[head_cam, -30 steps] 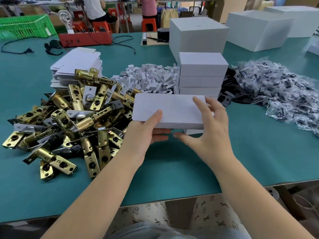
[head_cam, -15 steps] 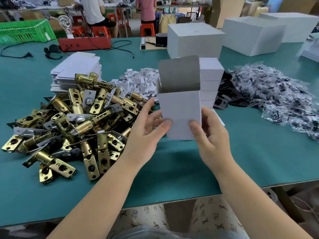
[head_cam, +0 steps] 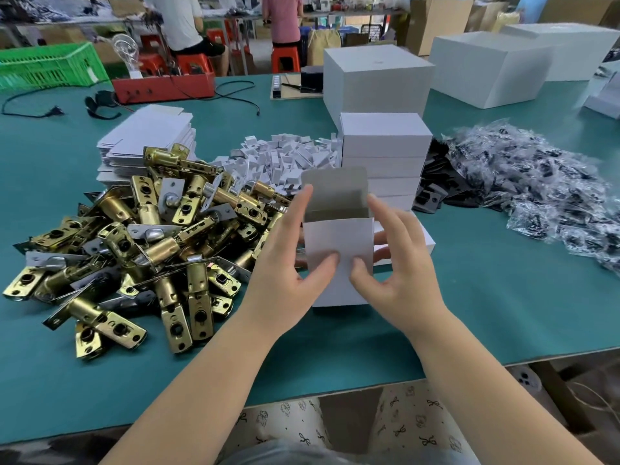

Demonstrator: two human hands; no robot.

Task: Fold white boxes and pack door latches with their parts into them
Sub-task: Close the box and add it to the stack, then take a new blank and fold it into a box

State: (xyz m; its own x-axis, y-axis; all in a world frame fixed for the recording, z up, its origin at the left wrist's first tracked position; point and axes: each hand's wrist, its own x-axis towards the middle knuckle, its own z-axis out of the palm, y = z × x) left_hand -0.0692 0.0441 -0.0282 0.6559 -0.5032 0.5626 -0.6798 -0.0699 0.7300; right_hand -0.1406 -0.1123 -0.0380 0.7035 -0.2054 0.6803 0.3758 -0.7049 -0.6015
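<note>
Holding: both hands of the person grasp one small white box (head_cam: 339, 250), standing upright on the green table (head_cam: 469, 313) near its front edge.
Left hand (head_cam: 285, 270): grasping the box's left side; thumb pressed on the front panel, fingers curled behind.
Right hand (head_cam: 399, 276): grasping the box's right side; thumb on the front panel, index finger raised beside the top opening.
Box state: top open, grey-lined lid flap (head_cam: 335, 189) standing upright at the back.
Door latches (head_cam: 141, 250): brass-coloured heap lying left of the box, just beside the left hand.
Flat box blanks (head_cam: 147, 135): stacked behind the latch heap.
Small white card pieces (head_cam: 288, 156): loose pile behind the box.
Finished boxes (head_cam: 385, 152): closed stack directly behind the held box, right of the card pile.
Bagged parts (head_cam: 536, 189): clear packets with dark contents, heaped on the right, well apart from the hands.
Large white cartons (head_cam: 375, 78): standing at the table's far side.
</note>
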